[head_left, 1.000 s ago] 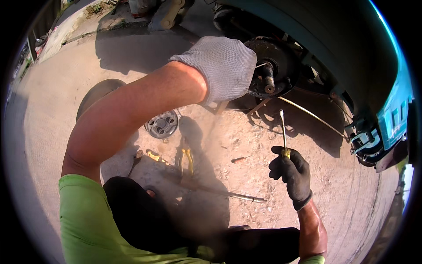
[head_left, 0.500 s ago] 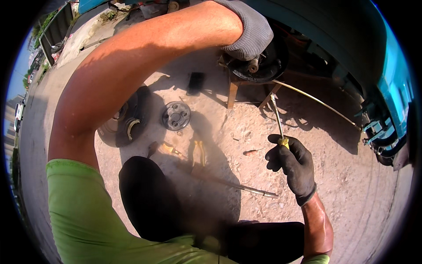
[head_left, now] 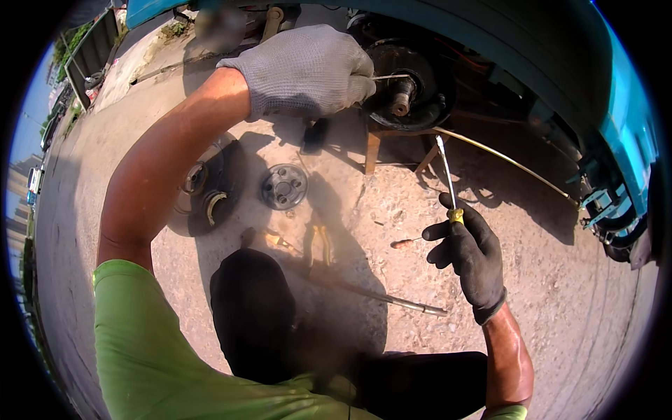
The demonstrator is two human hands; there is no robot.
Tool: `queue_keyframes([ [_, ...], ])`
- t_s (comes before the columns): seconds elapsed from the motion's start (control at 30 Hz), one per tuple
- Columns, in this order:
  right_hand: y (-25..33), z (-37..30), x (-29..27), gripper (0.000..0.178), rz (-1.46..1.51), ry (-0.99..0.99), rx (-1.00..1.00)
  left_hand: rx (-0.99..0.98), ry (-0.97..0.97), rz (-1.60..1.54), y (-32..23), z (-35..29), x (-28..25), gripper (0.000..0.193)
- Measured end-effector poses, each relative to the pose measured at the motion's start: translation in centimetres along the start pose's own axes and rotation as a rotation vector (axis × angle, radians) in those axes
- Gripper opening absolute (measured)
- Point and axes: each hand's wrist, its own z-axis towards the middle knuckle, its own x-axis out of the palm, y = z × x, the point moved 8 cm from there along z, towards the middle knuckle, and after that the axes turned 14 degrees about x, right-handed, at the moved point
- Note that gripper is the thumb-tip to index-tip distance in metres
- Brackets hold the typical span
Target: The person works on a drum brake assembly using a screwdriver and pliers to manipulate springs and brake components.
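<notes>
The left hand (head_left: 308,73), in a grey knit glove, is closed on a thin metal tool (head_left: 390,77). The tool's shaft reaches to the base of a stub spindle (head_left: 402,101); contact cannot be confirmed. The spindle projects from a round black plate (head_left: 439,101) beneath the teal vehicle body (head_left: 626,140). The right hand (head_left: 470,252), in a black glove, grips a screwdriver (head_left: 449,185) by its yellow handle, blade upward, near the plate.

A wooden stand (head_left: 373,150) is positioned below the plate. A slender rod (head_left: 504,157) runs from the plate area toward the vehicle's right-hand end.

The work surface is rough, dusty pale ground (head_left: 546,301), partly shaded. On it lie a red-handled tool (head_left: 403,244) beside the right hand, a metal bar (head_left: 413,305), yellow-handled pliers (head_left: 322,245), a grey flange (head_left: 284,187) with holes and, farther left, a dark disc (head_left: 231,164) carrying a curved piece (head_left: 213,208).

The site is outdoors and sunlit; a fence panel (head_left: 93,59) stands at upper left.
</notes>
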Motion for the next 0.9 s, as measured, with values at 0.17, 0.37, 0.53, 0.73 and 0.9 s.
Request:
queue_keyframes([
  [0.17,0.2,0.5,0.6,0.045,0.013,0.002,-0.022,-0.061,-0.042,0.052,0.3,-0.1,1.9,0.032],
  [0.37,0.0,0.6,1.0,0.044,-0.023,0.022,-0.018,-0.099,-0.085,0.171,0.5,0.2,5.6,0.026],
  [0.53,0.0,0.3,1.1,0.044,-0.022,0.017,-0.012,-0.15,-0.224,0.112,0.0,-0.7,7.8,0.026],
  [0.73,0.2,-0.1,1.0,0.043,0.004,0.007,-0.004,-0.171,-0.255,-0.049,-0.5,-1.1,10.1,0.031],
  [0.9,0.1,-0.3,0.7,0.044,-0.035,-0.004,-0.003,-0.101,-0.21,-0.023,0.1,-0.3,11.2,0.028],
])
